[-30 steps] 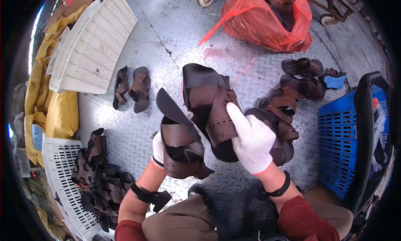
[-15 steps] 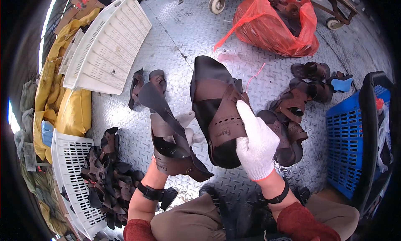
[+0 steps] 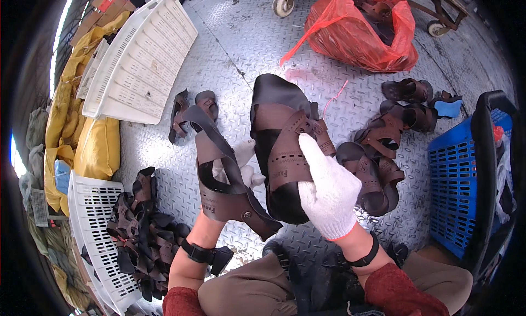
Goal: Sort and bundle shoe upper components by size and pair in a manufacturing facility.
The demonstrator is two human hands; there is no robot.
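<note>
My right hand [image 3: 330, 194], in a white knit glove, grips a brown sandal upper [image 3: 287, 157] with a black inner side, its index finger lying along the crossed straps. To its left, a second brown sandal upper [image 3: 219, 192] stands tilted around my gloved left hand [image 3: 244, 156]. That hand is partly hidden behind the straps, and its fingers show through and beside them, bent. A round metal stud sits on the lower strap of this left piece. The two uppers are side by side above my lap, almost touching.
Several brown sandal pieces [image 3: 375, 176] lie at right beside a blue crate [image 3: 452, 192]. More are heaped at left [image 3: 150, 239] against a white crate [image 3: 104, 223]. Another pair [image 3: 205, 105] lies ahead. Farther off are a white basket [image 3: 145, 69], a red plastic bag [image 3: 356, 42] and a cart wheel [image 3: 282, 4].
The left upper has turned, bringing its stud into view. My right hand has shifted slightly left, its index finger sliding along the strap, and the right upper has tilted a little.
</note>
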